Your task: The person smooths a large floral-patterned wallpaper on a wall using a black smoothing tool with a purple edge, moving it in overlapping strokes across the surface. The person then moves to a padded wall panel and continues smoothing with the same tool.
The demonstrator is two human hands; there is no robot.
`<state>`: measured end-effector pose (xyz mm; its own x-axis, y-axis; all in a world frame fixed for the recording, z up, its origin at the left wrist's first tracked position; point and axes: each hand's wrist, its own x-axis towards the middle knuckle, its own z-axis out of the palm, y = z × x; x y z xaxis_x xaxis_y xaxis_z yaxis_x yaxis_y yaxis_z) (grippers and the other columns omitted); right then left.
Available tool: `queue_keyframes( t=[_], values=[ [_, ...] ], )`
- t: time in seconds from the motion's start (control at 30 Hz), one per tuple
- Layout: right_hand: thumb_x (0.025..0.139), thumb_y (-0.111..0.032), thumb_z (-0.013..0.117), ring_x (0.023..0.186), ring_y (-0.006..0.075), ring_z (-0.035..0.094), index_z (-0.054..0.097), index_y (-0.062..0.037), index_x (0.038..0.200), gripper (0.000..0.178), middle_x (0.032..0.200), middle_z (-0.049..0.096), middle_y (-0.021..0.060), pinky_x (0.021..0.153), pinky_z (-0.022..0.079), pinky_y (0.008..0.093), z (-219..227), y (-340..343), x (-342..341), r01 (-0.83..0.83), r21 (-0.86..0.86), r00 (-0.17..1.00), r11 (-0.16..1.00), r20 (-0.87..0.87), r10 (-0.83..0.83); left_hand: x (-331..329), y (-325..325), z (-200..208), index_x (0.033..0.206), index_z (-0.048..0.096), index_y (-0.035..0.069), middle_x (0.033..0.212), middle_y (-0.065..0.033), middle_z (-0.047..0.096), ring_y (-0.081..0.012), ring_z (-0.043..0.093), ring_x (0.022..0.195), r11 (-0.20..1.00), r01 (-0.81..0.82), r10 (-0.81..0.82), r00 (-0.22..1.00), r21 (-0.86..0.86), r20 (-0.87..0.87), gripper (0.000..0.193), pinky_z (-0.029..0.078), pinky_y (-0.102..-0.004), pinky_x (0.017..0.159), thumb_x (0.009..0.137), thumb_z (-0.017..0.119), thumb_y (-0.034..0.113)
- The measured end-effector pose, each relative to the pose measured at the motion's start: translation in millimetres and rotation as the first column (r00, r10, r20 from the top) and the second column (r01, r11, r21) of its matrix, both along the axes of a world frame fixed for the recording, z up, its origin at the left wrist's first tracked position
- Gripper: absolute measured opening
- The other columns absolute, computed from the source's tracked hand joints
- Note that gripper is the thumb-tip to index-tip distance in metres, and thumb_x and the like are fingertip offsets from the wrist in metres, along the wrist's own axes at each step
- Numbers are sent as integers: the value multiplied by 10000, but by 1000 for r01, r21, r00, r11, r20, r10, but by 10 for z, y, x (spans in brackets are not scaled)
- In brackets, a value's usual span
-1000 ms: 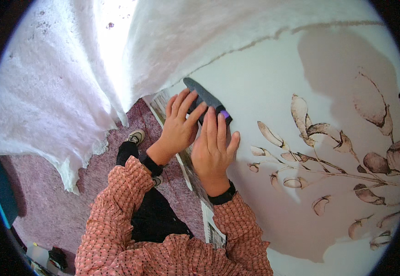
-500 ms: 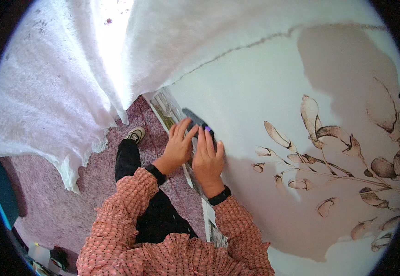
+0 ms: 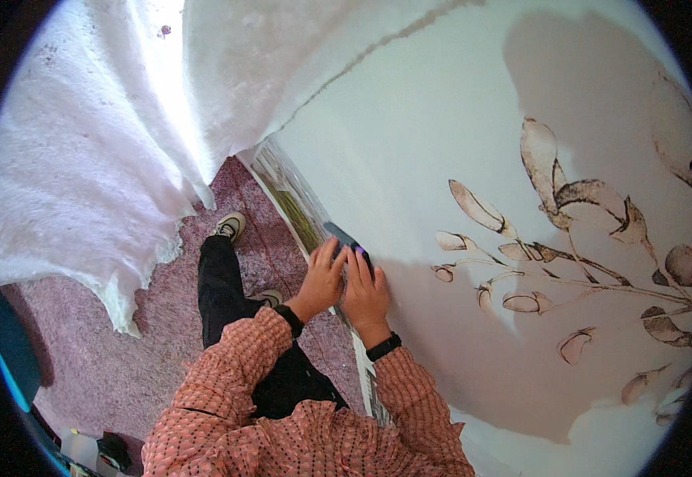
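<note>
A dark grey, elongated tool (image 3: 340, 234) with a small purple spot lies at the edge of a large pale sheet (image 3: 393, 159); its kind I cannot make out. My left hand (image 3: 319, 282) and my right hand (image 3: 366, 294) press side by side on its near end, the fingers closed over it and partly hiding it. Brown and cream leaf sprigs (image 3: 556, 207) decorate the sheet to the right. Below the sheet's left edge shows a printed strip (image 3: 294, 195) in green, grey and white.
White fleecy cloth (image 3: 83, 159) hangs at the upper left, its ragged edge above a mottled pinkish carpet (image 3: 115, 366). A shoe (image 3: 231, 226) stands on the carpet. At the far left is a dark teal object (image 3: 10, 342), with a small black item (image 3: 114, 451) at the lower left.
Both hands and the tool have slid nearer to me along the sheet's edge, exposing more of the printed strip beyond them. A second shoe has come into view.
</note>
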<state>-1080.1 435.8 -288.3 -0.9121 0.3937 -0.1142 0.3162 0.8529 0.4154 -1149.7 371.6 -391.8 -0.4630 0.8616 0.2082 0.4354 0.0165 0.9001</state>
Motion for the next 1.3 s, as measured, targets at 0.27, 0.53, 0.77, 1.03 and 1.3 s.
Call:
queue_keyframes(
  t=[0.27,0.53,0.77,1.03,1.3],
  values=[
    [819,-124,539,1222,175,440,605,-9,1090,302,1258,543,33,943,268,455,536,-37,-209,57,48,961,997,-272,-42,-263,238,461,1261,446,62,1351,-254,312,-449,293,1255,979,-114,133,985,171,-109,493,258,-578,978,782,554,102],
    [820,-101,511,1230,173,422,589,-26,1124,323,1305,503,18,972,255,419,210,-126,348,67,-13,988,998,-142,-68,163,17,198,1293,418,61,1359,-248,295,-447,318,1234,996,40,-36,998,84,-45,538,280,-556,969,769,535,26],
    [819,-119,506,1242,194,412,579,16,1135,351,1326,481,51,1010,211,462,251,-301,934,84,-1,996,996,-28,-84,717,-190,251,1339,372,65,1380,-235,264,-425,298,1254,989,146,-144,989,37,-39,614,244,-561,990,755,558,41],
    [834,-124,501,1208,185,451,613,-27,1091,296,1276,520,25,1009,190,488,545,-292,879,124,93,963,988,-250,-97,718,62,451,1286,432,130,1337,-203,317,-421,313,1229,971,-69,99,988,230,-119,568,253,-563,974,743,589,74],
    [851,-110,491,1264,171,386,567,19,1147,331,1310,493,74,991,259,408,28,-495,1613,94,-39,995,995,26,-93,1506,-485,-94,1414,226,50,1427,-277,163,-464,211,1289,913,372,-362,928,-168,85,630,209,-582,988,856,508,120]
  ],
)
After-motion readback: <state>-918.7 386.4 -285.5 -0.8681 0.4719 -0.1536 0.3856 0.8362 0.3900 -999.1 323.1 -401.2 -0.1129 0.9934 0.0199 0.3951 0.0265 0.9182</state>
